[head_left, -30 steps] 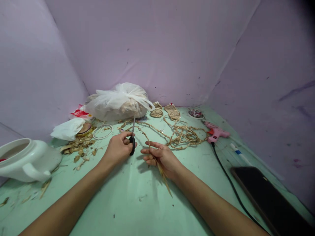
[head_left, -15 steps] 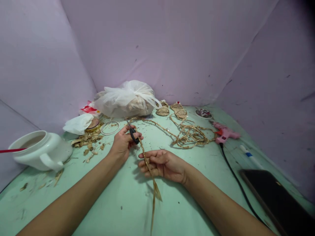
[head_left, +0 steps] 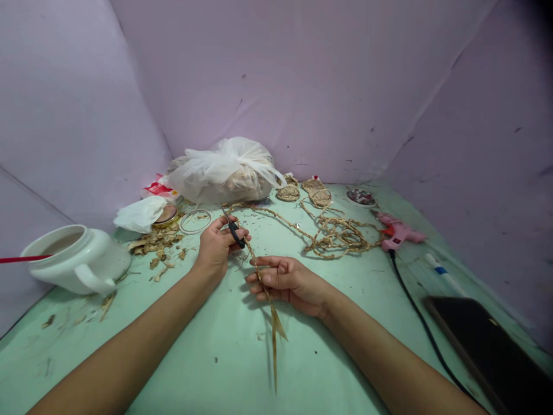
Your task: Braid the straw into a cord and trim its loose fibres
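My left hand [head_left: 216, 245] is closed round a small pair of black-handled scissors [head_left: 235, 231], blades pointing away and up to the left. The braided straw-coloured cord [head_left: 251, 251] passes by that hand too; whether its fingers also pinch it is hard to make out. My right hand [head_left: 289, 283] holds the cord between thumb and fingers near its end. Below those fingers the cord splits into loose flat strands [head_left: 275, 334] that hang toward me. Farther back the cord runs into a loose coil [head_left: 339, 236] on the table.
A pink glue gun [head_left: 398, 231] with a black cable lies right of the coil, near a marker [head_left: 443, 274] and a dark phone [head_left: 484, 346]. At left are a white pot [head_left: 82, 265], dried scraps [head_left: 158, 242] and rings [head_left: 195, 222]. Behind sits a plastic bag [head_left: 224, 173].
My left hand has come to the cord with the scissors, which now tilt left. The cord's loose end has swung down from beside my right wrist. The view has shifted left.
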Demonstrator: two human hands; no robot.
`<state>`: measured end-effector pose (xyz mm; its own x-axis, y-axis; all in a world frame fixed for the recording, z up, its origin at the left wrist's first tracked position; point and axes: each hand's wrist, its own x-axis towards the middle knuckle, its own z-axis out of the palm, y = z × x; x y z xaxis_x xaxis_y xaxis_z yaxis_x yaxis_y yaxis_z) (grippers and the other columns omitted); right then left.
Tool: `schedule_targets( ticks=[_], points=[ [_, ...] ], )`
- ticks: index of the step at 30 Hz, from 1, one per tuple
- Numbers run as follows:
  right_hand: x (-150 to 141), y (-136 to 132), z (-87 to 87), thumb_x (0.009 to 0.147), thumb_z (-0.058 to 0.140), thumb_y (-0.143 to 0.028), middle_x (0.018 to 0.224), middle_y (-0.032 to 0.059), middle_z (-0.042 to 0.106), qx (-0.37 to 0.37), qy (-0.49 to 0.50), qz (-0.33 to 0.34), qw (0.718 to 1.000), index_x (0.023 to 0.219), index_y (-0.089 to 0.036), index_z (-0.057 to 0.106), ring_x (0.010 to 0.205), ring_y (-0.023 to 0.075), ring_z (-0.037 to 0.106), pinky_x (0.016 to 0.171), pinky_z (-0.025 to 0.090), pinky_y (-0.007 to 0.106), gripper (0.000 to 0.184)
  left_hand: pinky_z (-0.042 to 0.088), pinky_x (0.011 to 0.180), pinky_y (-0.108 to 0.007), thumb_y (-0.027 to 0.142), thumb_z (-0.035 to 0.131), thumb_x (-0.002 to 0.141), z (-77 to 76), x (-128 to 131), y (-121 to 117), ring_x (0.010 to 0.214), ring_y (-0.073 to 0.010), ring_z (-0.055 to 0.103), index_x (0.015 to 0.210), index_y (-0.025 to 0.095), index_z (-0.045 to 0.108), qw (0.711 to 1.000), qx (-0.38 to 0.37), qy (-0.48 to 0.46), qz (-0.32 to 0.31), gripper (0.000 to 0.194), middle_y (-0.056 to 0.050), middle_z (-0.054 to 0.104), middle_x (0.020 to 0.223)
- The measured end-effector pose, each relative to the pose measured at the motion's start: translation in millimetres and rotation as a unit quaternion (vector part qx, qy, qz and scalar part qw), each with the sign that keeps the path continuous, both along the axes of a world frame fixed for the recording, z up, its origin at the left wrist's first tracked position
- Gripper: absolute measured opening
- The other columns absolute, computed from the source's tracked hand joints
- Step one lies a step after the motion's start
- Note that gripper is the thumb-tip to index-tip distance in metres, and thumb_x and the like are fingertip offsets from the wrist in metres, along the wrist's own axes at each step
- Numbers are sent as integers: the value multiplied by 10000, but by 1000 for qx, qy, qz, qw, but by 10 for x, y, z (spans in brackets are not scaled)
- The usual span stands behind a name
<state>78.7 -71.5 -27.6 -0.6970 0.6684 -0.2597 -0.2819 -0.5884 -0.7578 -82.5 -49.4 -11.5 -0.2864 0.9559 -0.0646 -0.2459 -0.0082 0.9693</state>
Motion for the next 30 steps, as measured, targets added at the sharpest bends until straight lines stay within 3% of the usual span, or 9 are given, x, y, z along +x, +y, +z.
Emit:
schedule_targets(
  ticks=[2,5,10,12,16,20,24,27,30],
  points=[
    [-55,-19,-5,558,707,-119,756,22,640,52,-39,-70,995,974,-139,517,577,116,607,570,501,267,458,425,455,-197,207,692,508,23,21,-19,547,-148,607,868,174,476,999,3,47,14,421,28,599,587],
    [-126,-60,-54,521,708,-118,689,-34,580,146,-137,-162,966,896,-177,505,445,69,499,408,448,208,431,411,436,-197,211,696,500,46,47,-47,489,-127,565,867,167,495,991,18,127,27,420,47,570,538],
    [-149,-95,-136,594,669,-184,687,-26,569,239,-199,-218,925,869,-192,538,449,70,493,377,405,181,305,374,421,-167,182,643,561,58,71,-90,437,-73,478,849,166,525,973,55,223,28,312,64,539,511],
    [-152,-89,-124,616,656,-200,671,-24,566,229,-183,-210,933,882,-180,553,436,71,500,391,420,194,286,386,435,-171,174,646,555,60,77,-97,452,-78,494,857,164,525,974,60,218,22,325,58,546,525],
    [-166,-64,-66,592,690,-253,616,-19,578,139,-104,-191,966,839,-128,588,437,72,511,465,472,239,295,415,444,-198,203,670,530,69,73,-85,496,-122,559,866,171,498,988,44,149,-7,378,49,557,552],
    [-145,-48,-36,497,760,-236,553,-22,582,90,-73,-200,973,713,-123,596,459,85,524,492,485,253,294,412,419,-203,235,682,524,88,68,-82,496,-136,567,868,165,478,993,25,107,-38,405,39,557,558],
    [-88,-39,-3,533,753,-251,636,7,622,48,-24,-169,984,783,-123,613,500,87,550,536,497,255,314,415,446,-201,231,676,533,106,100,-100,496,-112,550,851,160,481,990,36,106,-83,379,33,562,581],
    [-48,-10,15,537,751,-234,615,-5,602,28,-6,-159,987,794,-114,620,481,74,530,510,495,234,312,416,467,-214,258,657,552,136,101,-108,509,-121,554,864,162,476,985,22,135,-109,373,29,556,580],
    [-11,57,12,491,767,-198,569,-30,576,20,-22,-224,974,758,-126,613,467,76,520,452,480,214,317,398,462,-232,334,600,625,219,35,-131,502,-142,550,901,174,489,953,8,276,-121,338,32,531,542]
  ],
)
